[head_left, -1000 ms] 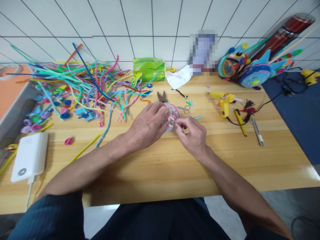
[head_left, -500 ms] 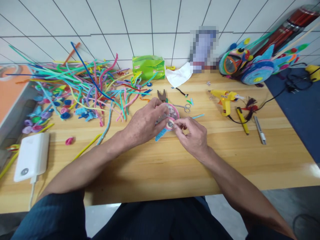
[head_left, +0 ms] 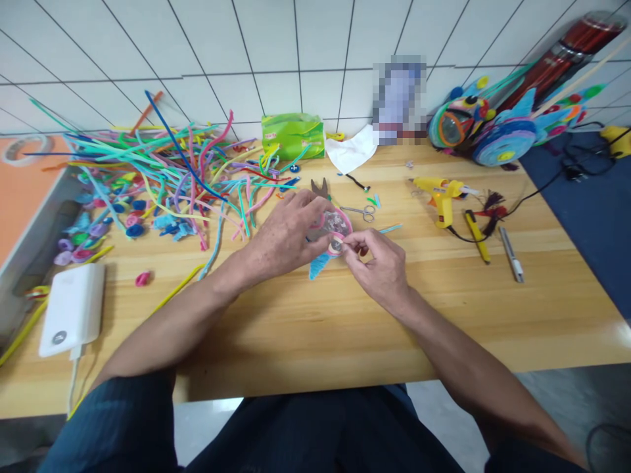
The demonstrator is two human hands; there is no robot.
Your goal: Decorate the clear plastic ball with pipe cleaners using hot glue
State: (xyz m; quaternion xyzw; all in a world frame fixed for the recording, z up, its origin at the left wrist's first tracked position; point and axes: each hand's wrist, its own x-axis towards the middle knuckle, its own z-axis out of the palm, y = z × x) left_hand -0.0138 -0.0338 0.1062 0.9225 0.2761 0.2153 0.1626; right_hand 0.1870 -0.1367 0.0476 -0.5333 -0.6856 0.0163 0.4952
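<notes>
Between my hands is a craft piece (head_left: 343, 219) with a pink fuzzy rim and a greyish, see-through-looking middle. A small pink-edged circle (head_left: 336, 245) with a pale and grey centre sits at its near side, and a blue fuzzy fin (head_left: 319, 266) sticks out below. My left hand (head_left: 283, 233) is closed over the left side of the piece, its thumb against the small circle. From the right, my right hand (head_left: 379, 263) pinches the circle's edge between thumb and forefinger. Just behind lie pliers (head_left: 319, 187), partly hidden, and small scissors (head_left: 362, 211).
Pipe cleaners (head_left: 162, 164) heap at the back left, near a white power bank (head_left: 71, 309). A green tissue pack (head_left: 292, 136) stands by the wall. Rightward lie a yellow glue gun (head_left: 441, 197), a yellow cutter (head_left: 477, 236), a grey cutter (head_left: 511, 255) and a fuzzy fish figure (head_left: 507, 141).
The camera view has shifted slightly. Both hands keep nearly the same hold on the craft piece, and its blue fin shows at a slightly different angle.
</notes>
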